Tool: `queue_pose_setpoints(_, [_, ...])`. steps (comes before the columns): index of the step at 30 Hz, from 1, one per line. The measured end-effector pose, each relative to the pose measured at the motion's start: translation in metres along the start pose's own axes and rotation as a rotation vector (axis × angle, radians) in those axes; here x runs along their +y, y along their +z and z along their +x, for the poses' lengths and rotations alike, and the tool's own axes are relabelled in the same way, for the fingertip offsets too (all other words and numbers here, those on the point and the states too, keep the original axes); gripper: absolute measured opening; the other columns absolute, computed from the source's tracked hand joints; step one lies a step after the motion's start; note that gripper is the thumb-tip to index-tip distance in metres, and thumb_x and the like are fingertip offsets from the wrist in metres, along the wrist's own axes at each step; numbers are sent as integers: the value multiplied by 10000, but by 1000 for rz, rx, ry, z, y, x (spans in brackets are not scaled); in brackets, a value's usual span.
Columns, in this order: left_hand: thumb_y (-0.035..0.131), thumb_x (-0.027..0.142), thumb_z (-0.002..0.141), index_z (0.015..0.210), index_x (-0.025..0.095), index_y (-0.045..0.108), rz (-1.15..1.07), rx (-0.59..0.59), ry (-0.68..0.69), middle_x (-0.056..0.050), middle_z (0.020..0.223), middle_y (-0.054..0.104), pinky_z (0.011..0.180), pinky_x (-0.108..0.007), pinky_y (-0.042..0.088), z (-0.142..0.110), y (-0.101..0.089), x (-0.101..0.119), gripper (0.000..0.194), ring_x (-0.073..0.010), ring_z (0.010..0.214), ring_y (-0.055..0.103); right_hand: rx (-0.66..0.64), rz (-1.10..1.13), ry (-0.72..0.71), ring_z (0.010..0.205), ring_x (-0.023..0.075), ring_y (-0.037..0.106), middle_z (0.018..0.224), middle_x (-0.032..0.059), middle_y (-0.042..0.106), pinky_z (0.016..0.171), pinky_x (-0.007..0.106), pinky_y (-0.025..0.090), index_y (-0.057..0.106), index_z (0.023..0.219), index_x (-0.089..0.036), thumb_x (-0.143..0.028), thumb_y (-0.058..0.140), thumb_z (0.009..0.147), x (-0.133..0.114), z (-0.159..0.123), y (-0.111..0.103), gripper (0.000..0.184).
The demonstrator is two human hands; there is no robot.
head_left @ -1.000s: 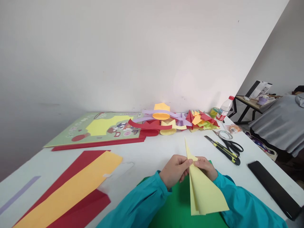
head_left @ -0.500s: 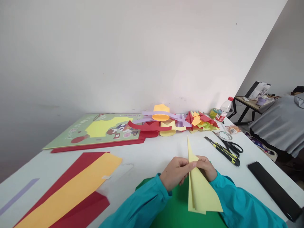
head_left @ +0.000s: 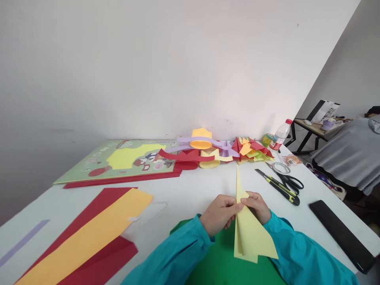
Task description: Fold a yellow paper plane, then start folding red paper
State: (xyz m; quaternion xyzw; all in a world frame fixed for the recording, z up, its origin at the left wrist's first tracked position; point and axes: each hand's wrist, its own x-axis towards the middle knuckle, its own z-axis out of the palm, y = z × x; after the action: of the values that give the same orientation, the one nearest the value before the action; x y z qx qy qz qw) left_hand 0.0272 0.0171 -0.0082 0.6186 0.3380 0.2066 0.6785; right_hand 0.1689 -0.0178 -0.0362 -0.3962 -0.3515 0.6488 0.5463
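Note:
A folded sheet of pale yellow paper (head_left: 247, 233) is held upright in front of me, narrow and pointed at the top, wide with loose layers at the bottom. My left hand (head_left: 221, 213) pinches its left side, thumb on the front and the fingers behind. From the right, my right hand (head_left: 257, 206) grips the folded edge between thumb and fingers, the two thumbs almost touching. Some of my fingers are hidden behind the paper. Below it lies a green sheet or mat (head_left: 225, 253), partly covered by my sleeves.
To the right lie a utility knife (head_left: 279, 187), black scissors (head_left: 291, 183), a tape roll (head_left: 281, 168) and a long black case (head_left: 341, 235). Orange paper (head_left: 89, 233) and red paper spread at left. Folded paper pieces (head_left: 204, 152), a paper pad (head_left: 97, 158) and a bottle (head_left: 280, 135) stand along the wall.
Both hands keep hold of the yellow paper. My right thumb has shifted slightly, and the paper's tip leans a little more to the right. The view has moved slightly.

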Motion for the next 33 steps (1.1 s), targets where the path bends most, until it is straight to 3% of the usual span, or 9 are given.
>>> queue_pose_setpoints(22, [524,546,663,471,195,412,126,-102,-35,65,329,390,349,-218,241,-5,0,3,416,-72,313,346,124,49,-26,380,114,504,453,14,596,378,222,371,610,555,-127,-335,768,539,3,4,-2,262])
queue_pose_setpoints(33, [485,605,649,473,197,420,190,-171,-61,62,313,390,353,-210,234,-5,4,3,449,-75,306,347,101,75,-84,484,140,558,521,20,628,495,257,417,639,633,-132,-311,723,613,-10,10,-10,198])
